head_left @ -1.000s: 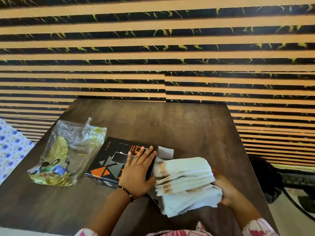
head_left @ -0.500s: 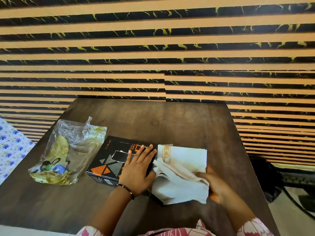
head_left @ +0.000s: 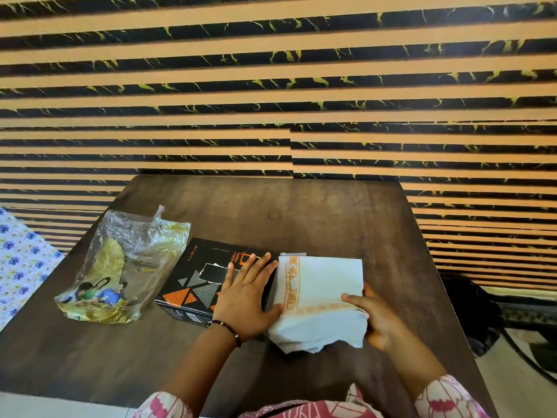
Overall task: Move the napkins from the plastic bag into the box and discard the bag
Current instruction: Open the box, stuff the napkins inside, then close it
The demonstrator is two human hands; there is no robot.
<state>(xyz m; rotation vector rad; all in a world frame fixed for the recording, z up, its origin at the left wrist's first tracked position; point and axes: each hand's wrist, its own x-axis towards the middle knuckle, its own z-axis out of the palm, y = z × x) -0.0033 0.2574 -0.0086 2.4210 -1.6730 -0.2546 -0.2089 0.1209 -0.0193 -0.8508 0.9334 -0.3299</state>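
A black box with orange and grey triangles lies on the dark wooden table. My left hand rests flat on its right part, fingers spread. Just right of the box lies a stack of white napkins with an orange border pattern, now flat with the top face up. My right hand grips the stack at its right edge, thumb on top. The crumpled clear plastic bag with yellow print lies to the left of the box, empty of napkins as far as I can see.
A striped black and tan wall rises just behind the table. A floral cloth shows at the far left. Dark objects and a cable sit on the floor to the right of the table.
The napkin stack, earlier standing on edge with its folds facing me, has been tipped over flat beside the box. My right hand moved from behind the stack onto its right edge. My left hand stayed.
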